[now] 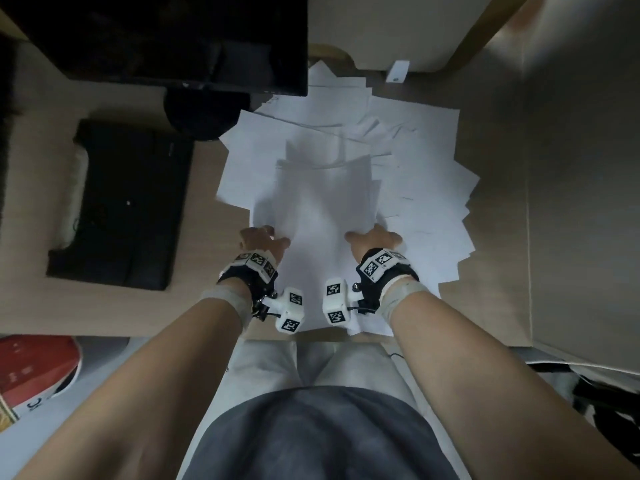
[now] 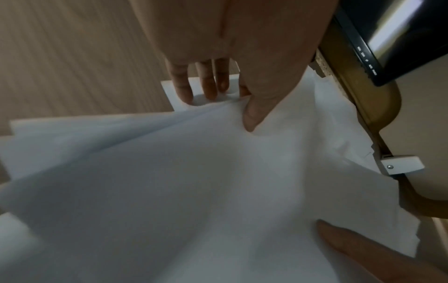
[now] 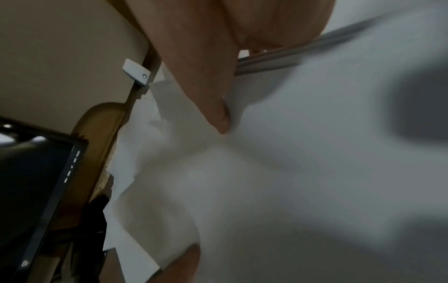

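A held bundle of white sheets (image 1: 322,209) sits in the middle of the tabletop (image 1: 194,306), close to its near edge, with its near end raised between the two hands and its far end lying on the other paper. The left hand (image 1: 259,240) grips the bundle's left edge: in the left wrist view the thumb (image 2: 254,114) presses down on the top sheet while the fingers (image 2: 184,86) reach beneath it, so the paper is pinched between them. The right hand (image 1: 375,239) holds the right edge in the same way; its thumb (image 3: 215,113) lies on top of the sheets, and the fingers are hidden behind the paper. Under and around the bundle a loose pile of paper (image 1: 426,161) fans out in all directions, reaching toward the far edge and the right side of the tabletop, with corners sticking out at many angles. At the far left corner stands a dark monitor (image 1: 166,39) on a round black base (image 1: 204,112), which touches the pile's far left corner. Near the left edge lies a flat black object (image 1: 128,206), well apart from the paper. A small white bracket (image 1: 398,72) sits at the far edge just beyond the pile.
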Tool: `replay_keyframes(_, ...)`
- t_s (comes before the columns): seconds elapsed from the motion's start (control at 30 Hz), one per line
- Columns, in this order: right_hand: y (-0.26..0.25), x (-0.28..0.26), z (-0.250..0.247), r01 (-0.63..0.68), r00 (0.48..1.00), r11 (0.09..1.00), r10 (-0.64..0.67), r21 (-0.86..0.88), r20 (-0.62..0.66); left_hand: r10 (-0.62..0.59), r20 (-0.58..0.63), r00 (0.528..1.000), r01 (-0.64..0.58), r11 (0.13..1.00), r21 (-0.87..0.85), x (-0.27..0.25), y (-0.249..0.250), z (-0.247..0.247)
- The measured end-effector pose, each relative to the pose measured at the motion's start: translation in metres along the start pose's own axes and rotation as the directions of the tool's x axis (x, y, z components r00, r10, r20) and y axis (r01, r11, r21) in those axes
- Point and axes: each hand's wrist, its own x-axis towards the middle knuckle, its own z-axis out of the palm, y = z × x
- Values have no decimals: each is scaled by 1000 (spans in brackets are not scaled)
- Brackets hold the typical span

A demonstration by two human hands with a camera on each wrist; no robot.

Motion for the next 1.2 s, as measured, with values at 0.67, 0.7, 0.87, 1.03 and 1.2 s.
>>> replay_keyframes(0.67, 7, -12, -19, 158, 961, 953, -208, 259, 181, -131, -77, 988, 72, 852, -519, -20, -10, 10)
replay_keyframes(0.7, 7, -10, -27, 187, 961, 957, -225, 224, 161, -161, -69, 985, 104, 854, -509, -18, -12, 12)
replay_keyframes(0.87, 17, 15, -79, 333, 938, 939, -339, 83, 71, -205, -66, 976, 154, 878, -453, -22, -8, 23)
replay_keyframes(1.03, 32, 43, -119, 341, 939, 936, -334, -91, 82, -92, -50, 994, 78, 970, -230, -31, -1, 30)
replay_keyframes(1.2, 32, 46, -112, 434, 898, 847, -381, -307, 220, -84, -173, 981, 15, 930, -368, -27, 11, 18)
